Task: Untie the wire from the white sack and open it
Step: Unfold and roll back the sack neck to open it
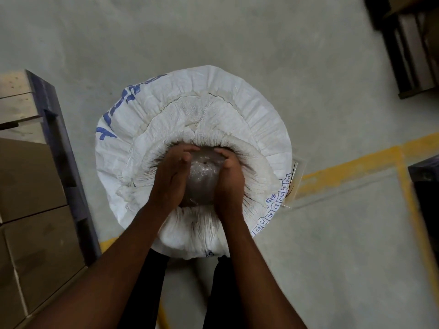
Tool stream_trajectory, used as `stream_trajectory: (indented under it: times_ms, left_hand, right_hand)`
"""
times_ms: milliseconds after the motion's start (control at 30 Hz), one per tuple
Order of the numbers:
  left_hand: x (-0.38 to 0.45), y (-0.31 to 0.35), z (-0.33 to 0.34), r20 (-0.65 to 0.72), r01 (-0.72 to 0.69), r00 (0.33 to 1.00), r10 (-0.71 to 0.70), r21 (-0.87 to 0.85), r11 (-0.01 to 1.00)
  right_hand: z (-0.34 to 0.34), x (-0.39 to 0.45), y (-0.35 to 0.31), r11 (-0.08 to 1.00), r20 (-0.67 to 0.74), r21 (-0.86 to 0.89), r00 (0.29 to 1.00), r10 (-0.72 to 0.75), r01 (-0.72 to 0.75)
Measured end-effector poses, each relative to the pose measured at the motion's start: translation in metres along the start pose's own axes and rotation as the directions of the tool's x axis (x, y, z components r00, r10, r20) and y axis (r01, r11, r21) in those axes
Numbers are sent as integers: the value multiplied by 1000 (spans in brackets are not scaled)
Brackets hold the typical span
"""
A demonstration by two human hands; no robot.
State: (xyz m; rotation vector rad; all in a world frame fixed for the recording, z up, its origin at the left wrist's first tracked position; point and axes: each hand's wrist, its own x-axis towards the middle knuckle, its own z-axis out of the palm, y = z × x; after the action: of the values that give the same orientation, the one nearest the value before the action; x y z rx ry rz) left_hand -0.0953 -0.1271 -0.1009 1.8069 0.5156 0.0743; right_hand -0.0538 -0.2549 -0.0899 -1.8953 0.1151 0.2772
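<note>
In sack [237, 110] mouth, both hands cupped

Warehouse: concrete floor [237, 39], yellow line [351, 167], stacked cartons [35, 210].

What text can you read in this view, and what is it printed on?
"C6", "C7", "C8", "C9", "C10": boxed blue codes along the sack's right edge; the two boxes after them are too blurred to read.
"dis": blue word fragment beside those boxes, rest hidden.
Large blue lettering on the sack's left side: folded and unreadable.
Small blue mark at the sack's bottom edge: unreadable.
Boxes: no text visible.
</note>
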Motion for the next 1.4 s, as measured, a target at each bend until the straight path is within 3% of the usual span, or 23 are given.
stream_trajectory:
  times_ms: [67,167,333,567,733,833,933,1033,1100,1200,1267,1333,1400]
  left_hand:
    - [12,-3,-8,29,-93,995,90,88,992]
    - [28,0,-22,50,-222,975,216,267,938]
    - [64,19,-51,22,-186,980,200,483,856]
    - [106,34,-87,102,-245,967,234,633,735]
    - [112,39,-92,147,-235,972,183,651,722]
    - [117,42,-83,117,-201,979,164,541,816]
    - [125,51,-63,34,-25,999,20,175,984]
    - [140,57,-43,-64,110,991,-116,-99,989]
    - [149,58,-34,-135,71,987,-87,-126,990]
    - [156,57,-33,-199,-80,977,81,15,997]
    - [158,56,-42,-145,-150,975,170,141,979]
    - [161,53,-56,-18,-239,967,255,297,925]
    - [164,51,-72,141,-305,952,271,445,842]
  right_hand:
    - [-7,16,-3,993,-38,-53,993,-108,106]
    - [-28,39,-15,941,29,-200,962,-271,272]
    - [-58,90,-36,887,192,-239,915,-355,395]
    - [-89,141,-67,845,407,-374,886,-222,383]
    - [-89,154,-77,817,516,-408,841,-163,408]
    - [-86,160,-77,774,566,-446,811,-145,449]
    - [-80,164,-78,772,587,-442,798,-137,457]
    - [-69,165,-82,808,562,-384,808,-179,446]
    - [-63,167,-83,864,475,-320,855,-209,389]
    - [-54,172,-86,929,324,-209,918,-230,306]
    - [-51,176,-89,921,265,-214,927,-265,325]
    - [-54,180,-91,838,268,-356,905,-331,412]
    - [-58,185,-89,668,326,-540,859,-395,512]
